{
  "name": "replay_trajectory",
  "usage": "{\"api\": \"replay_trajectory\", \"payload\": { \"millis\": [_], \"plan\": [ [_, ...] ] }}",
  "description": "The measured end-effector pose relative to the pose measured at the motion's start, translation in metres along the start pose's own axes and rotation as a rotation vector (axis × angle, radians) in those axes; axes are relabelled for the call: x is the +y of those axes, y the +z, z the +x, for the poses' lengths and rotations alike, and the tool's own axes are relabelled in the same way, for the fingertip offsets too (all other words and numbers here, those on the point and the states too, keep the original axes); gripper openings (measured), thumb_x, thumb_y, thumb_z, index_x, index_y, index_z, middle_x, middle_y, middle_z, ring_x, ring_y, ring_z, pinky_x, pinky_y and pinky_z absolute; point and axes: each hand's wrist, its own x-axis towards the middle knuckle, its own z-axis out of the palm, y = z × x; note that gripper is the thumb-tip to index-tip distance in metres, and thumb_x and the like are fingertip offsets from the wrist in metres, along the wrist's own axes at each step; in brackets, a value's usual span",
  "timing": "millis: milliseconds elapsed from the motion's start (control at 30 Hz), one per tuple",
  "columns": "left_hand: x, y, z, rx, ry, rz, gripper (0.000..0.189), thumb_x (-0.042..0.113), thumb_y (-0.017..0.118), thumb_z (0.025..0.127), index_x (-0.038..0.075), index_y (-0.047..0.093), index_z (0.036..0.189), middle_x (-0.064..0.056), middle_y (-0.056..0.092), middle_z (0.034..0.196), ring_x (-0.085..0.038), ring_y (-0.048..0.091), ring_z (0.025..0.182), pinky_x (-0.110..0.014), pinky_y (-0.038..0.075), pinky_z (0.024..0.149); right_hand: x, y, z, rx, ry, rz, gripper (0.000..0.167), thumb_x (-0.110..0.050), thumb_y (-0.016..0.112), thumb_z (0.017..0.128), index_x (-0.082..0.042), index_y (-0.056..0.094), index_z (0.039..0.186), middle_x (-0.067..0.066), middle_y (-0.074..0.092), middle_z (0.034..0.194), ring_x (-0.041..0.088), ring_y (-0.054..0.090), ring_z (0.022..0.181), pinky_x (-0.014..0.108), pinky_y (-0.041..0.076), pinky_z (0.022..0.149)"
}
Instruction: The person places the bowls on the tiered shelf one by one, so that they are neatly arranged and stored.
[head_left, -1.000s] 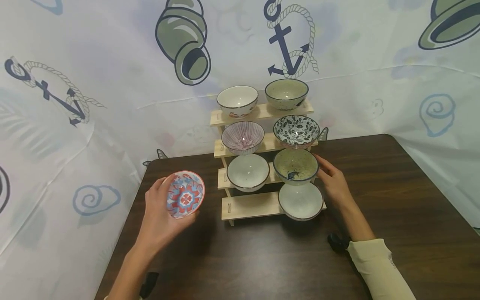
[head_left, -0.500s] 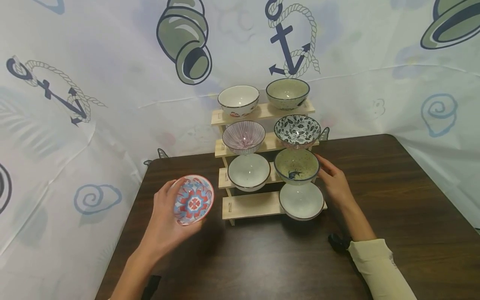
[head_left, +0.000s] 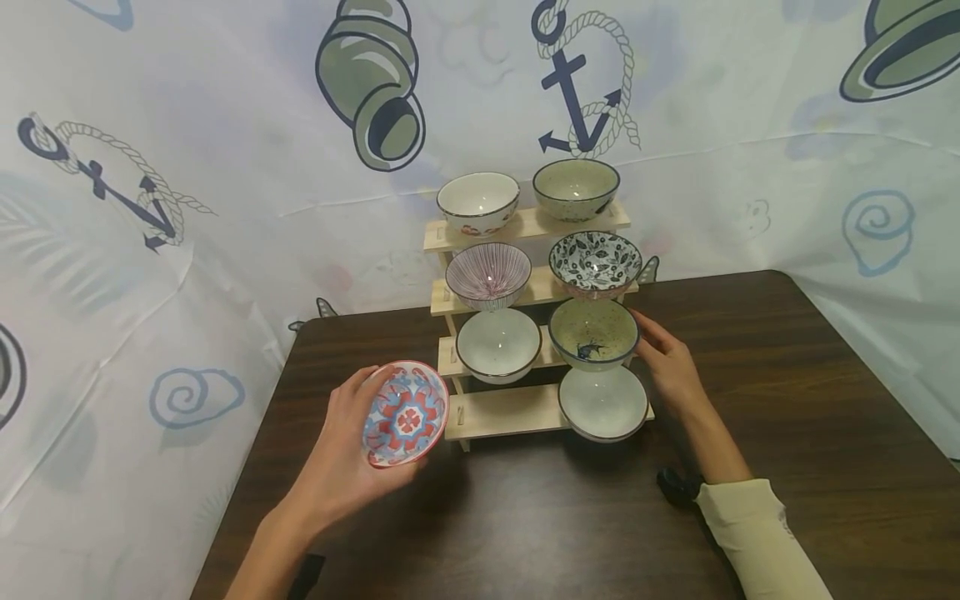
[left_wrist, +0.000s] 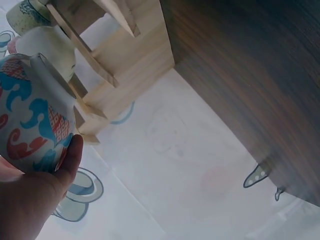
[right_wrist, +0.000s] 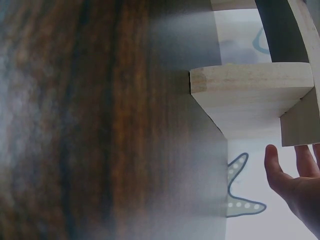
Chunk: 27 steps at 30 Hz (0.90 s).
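Note:
My left hand [head_left: 347,446] grips a bowl [head_left: 407,414] with a red and blue flower pattern inside, thumb below and fingers over the rim. It is tilted toward the camera, just left of the lowest shelf. Its patterned outside [left_wrist: 35,120] shows in the left wrist view. My right hand [head_left: 670,367] is at the right side of an olive bowl [head_left: 592,333] with a dark blue mark, fingertips by its rim and the shelf end. In the right wrist view, the right hand's fingers [right_wrist: 272,162] are extended under the wooden rack [right_wrist: 250,80].
The stepped wooden rack [head_left: 510,412] carries bowls on each tier. A pale bowl [head_left: 603,404] sits at the lowest right, another pale bowl [head_left: 498,343] one tier up on the left. Several patterned bowls stand above. Printed cloth [head_left: 300,125] hangs behind the dark table [head_left: 517,517].
My left hand has carried the red and blue bowl right and slightly down, toward the left end of the lowest shelf. My right hand stays beside the olive bowl.

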Motion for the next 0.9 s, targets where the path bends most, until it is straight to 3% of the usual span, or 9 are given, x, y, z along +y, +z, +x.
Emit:
{"api": "replay_trajectory", "payload": {
  "millis": [133, 300, 567, 800, 900],
  "plan": [
    [0.004, 0.002, -0.001, -0.013, 0.007, -0.009, 0.112, 0.033, 0.098, 0.061, 0.026, 0.04, 0.157, -0.004, 0.039, 0.156, -0.025, 0.037, 0.138, -0.05, 0.054, 0.09, 0.0, 0.0, 0.0, 0.002, 0.005, -0.003, 0.06, -0.041, 0.056, 0.107, -0.018, 0.041, 0.16, 0.011, 0.05, 0.158, 0.008, 0.054, 0.132, 0.033, 0.044, 0.112],
    [0.008, 0.005, -0.002, -0.043, 0.0, -0.008, 0.112, 0.033, 0.097, 0.062, 0.029, 0.039, 0.157, -0.003, 0.036, 0.158, -0.023, 0.036, 0.138, -0.048, 0.055, 0.089, 0.0, 0.001, 0.0, 0.005, 0.002, 0.004, 0.06, -0.041, 0.055, 0.107, -0.017, 0.041, 0.16, 0.011, 0.05, 0.158, 0.004, 0.054, 0.129, 0.036, 0.043, 0.114],
    [0.013, 0.01, -0.004, -0.068, 0.033, -0.007, 0.11, 0.034, 0.097, 0.063, 0.029, 0.04, 0.157, 0.0, 0.035, 0.159, -0.02, 0.036, 0.138, -0.045, 0.057, 0.09, 0.001, 0.001, 0.0, 0.01, -0.004, -0.004, 0.059, -0.039, 0.054, 0.108, -0.014, 0.041, 0.16, 0.015, 0.049, 0.158, -0.001, 0.053, 0.124, 0.017, 0.044, 0.103],
    [0.018, 0.019, -0.005, -0.108, 0.048, -0.024, 0.113, 0.036, 0.096, 0.062, 0.034, 0.037, 0.158, 0.001, 0.034, 0.159, -0.017, 0.035, 0.138, -0.043, 0.057, 0.09, 0.0, 0.0, 0.0, 0.009, -0.005, 0.011, 0.059, -0.039, 0.055, 0.107, -0.015, 0.041, 0.16, 0.015, 0.049, 0.158, -0.002, 0.053, 0.123, 0.017, 0.044, 0.103],
    [0.02, 0.022, -0.005, -0.133, 0.05, -0.026, 0.114, 0.037, 0.095, 0.061, 0.036, 0.035, 0.158, 0.002, 0.032, 0.16, -0.015, 0.035, 0.136, -0.041, 0.058, 0.088, 0.002, 0.001, 0.001, 0.01, -0.016, 0.008, 0.059, -0.038, 0.055, 0.107, -0.014, 0.042, 0.159, 0.016, 0.049, 0.158, -0.004, 0.053, 0.122, 0.011, 0.044, 0.098]
  ]
}}
